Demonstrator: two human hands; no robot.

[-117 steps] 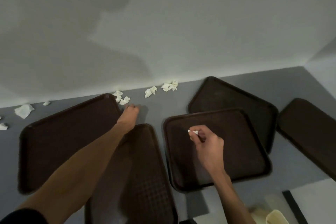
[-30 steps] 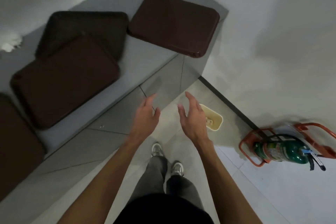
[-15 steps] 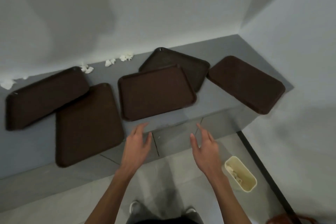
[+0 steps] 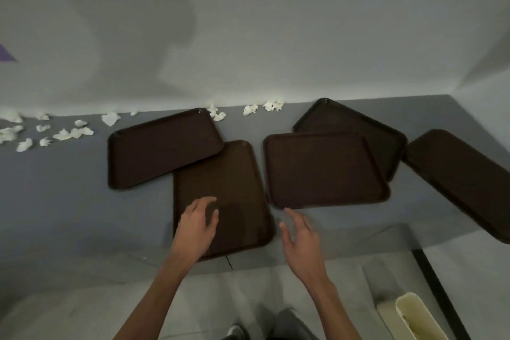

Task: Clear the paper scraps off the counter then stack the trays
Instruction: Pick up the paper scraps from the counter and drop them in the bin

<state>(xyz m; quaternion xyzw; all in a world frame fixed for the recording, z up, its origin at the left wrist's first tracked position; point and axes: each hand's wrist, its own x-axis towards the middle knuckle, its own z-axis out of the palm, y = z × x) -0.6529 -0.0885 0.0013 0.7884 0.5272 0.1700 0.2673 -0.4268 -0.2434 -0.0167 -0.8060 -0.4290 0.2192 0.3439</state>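
Observation:
Several dark brown trays lie on the grey counter (image 4: 55, 190): a left tray (image 4: 162, 146) overlapping a front tray (image 4: 234, 174), a middle tray (image 4: 325, 168) over a back tray (image 4: 386, 135), and a far right tray (image 4: 463, 176) jutting past the counter's edge. White paper scraps lie along the wall, a cluster at the far left (image 4: 63, 134) and a few behind the trays (image 4: 249, 110). My left hand (image 4: 197, 225) hovers open over the front tray. My right hand (image 4: 302, 240) is open and empty, just in front of the middle tray.
A cream waste bin (image 4: 414, 317) stands on the floor at the lower right, below the counter's end. A wall rises right behind the counter and another closes it on the right. My shoes show at the bottom edge.
The view has swung from the bin and floor back up to the counter. Both hands, empty, have moved forward and up toward the trays; the left one is now over the front tray.

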